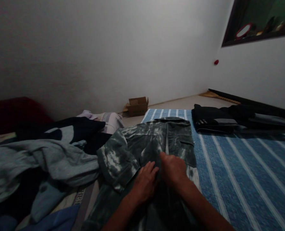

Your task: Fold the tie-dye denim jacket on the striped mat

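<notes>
1. Denim jacket [144, 144], grey with pale washed-out blotches, lies spread flat across the near left part of the blue striped mat [240, 173], collar end pointing away toward the wall.
2. Left hand [146, 183] rests palm down on the jacket's front, fingers together and lying flat on the cloth — pressing rather than pinching, as far as the dim light shows.
3. Right hand [173, 170] sits just beside it, touching or nearly touching, knuckles raised and fingers curled down onto the centre front of the jacket; whether they nip the fabric I cannot tell.
4. One sleeve [118, 163] is folded in over the jacket's left side, its cuff near the left hand.
5. Left of the jacket is a loose heap of clothes [48, 160] — grey, dark navy and blue pieces tumbled together.
6. At the far end of the mat lie folded dark garments [216, 120], well apart from both hands.
7. Beyond the mat a small cardboard box [137, 106] stands open against the white wall.
</notes>
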The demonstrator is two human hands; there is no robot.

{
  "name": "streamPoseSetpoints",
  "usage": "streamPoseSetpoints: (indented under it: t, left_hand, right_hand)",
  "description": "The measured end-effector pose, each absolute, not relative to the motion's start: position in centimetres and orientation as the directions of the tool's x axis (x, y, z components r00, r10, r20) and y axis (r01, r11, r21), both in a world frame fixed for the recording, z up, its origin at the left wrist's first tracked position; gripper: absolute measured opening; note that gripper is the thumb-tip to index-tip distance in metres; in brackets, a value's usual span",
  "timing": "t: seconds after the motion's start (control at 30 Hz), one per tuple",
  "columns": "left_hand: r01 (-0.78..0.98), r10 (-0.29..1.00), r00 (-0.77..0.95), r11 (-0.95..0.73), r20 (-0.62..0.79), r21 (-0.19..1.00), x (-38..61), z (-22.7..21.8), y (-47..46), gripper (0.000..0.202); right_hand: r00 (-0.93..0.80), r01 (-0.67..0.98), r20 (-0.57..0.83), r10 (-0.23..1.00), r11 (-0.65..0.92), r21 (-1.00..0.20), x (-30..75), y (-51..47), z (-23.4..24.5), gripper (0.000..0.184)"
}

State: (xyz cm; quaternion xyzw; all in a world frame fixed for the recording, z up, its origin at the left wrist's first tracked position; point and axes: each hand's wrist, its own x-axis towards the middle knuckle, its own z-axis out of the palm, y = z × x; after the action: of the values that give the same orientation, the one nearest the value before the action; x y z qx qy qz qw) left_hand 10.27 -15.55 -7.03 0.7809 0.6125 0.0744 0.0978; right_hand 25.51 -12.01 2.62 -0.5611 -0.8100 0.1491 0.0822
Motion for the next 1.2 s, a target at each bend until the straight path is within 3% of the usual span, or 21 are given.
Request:
streamPoseSetpoints:
  t: [0.17, 0.33, 0.43, 0.5, 0.57, 0.63, 0.7, 0.83, 0.93, 1.03, 1.1, 1.2]
  left_hand:
    - [0.931, 0.977, 0.203, -0.215, 0.072, 0.295, 9.3, -6.6, -16.5, 0.046]
    - [0.918, 0.952, 0.138, -0.226, 0.272, 0.327, 7.9, -5.7, -16.8, 0.037]
    - [0.953, 0.942, 0.018, -0.117, 0.336, 0.278, 6.9, -4.1, -16.9, 0.034]
    - [0.979, 0.956, -0.099, 0.044, 0.278, 0.199, 6.1, -3.2, -17.2, 0.045]
    - [0.982, 0.978, -0.163, 0.148, 0.131, 0.118, 5.4, -2.8, -17.5, 0.064]
    - [0.985, 0.988, -0.152, 0.152, -0.006, 0.087, 4.9, -2.8, -17.8, 0.076]
    - [0.987, 0.992, -0.118, 0.121, -0.034, 0.103, 4.5, -3.0, -17.8, 0.069]
    - [0.962, 0.965, -0.235, 0.214, 0.117, 0.168, 3.4, -1.8, -17.0, 0.03]
    - [0.903, 0.864, -0.416, 0.357, 0.283, 0.239, 1.4, 0.9, -16.2, 0.031]
    - [0.785, 0.603, -0.618, 0.443, 0.504, 0.433, -0.9, 3.8, -15.9, 0.027]
    - [0.755, 0.475, -0.656, 0.417, 0.587, 0.506, -2.1, 5.2, -15.9, 0.025]
    - [0.77, 0.442, -0.638, 0.365, 0.631, 0.523, -2.4, 5.9, -16.0, 0.026]
  right_hand:
    - [-0.29, 0.948, -0.163, 0.943, 0.26, -0.181, 30.1, -11.4, -0.4, 0.022]
    - [-0.326, 0.923, -0.212, 0.921, 0.261, -0.284, 31.4, -11.5, -3.2, 0.022]
    - [-0.329, 0.921, -0.238, 0.914, 0.255, -0.294, 31.1, -11.8, -3.5, 0.023]
    - [-0.325, 0.924, -0.252, 0.911, 0.251, -0.287, 30.8, -11.9, -3.4, 0.023]
    - [-0.329, 0.924, -0.268, 0.905, 0.251, -0.288, 30.6, -12.0, -3.4, 0.023]
    - [-0.341, 0.921, -0.282, 0.897, 0.259, -0.289, 30.6, -12.0, -3.8, 0.022]
    - [-0.355, 0.918, -0.281, 0.892, 0.274, -0.288, 30.7, -12.0, -4.4, 0.022]
    - [-0.36, 0.909, -0.261, 0.896, 0.274, -0.314, 31.3, -11.9, -5.6, 0.023]
    - [-0.368, 0.898, -0.271, 0.889, 0.265, -0.351, 31.7, -11.8, -6.0, 0.023]
    - [-0.37, 0.897, -0.286, 0.884, 0.26, -0.358, 31.9, -11.8, -6.0, 0.025]
    - [-0.364, 0.902, -0.29, 0.885, 0.257, -0.348, 31.9, -11.9, -5.9, 0.025]
    - [-0.37, 0.901, -0.284, 0.885, 0.266, -0.344, 31.9, -12.0, -6.0, 0.024]
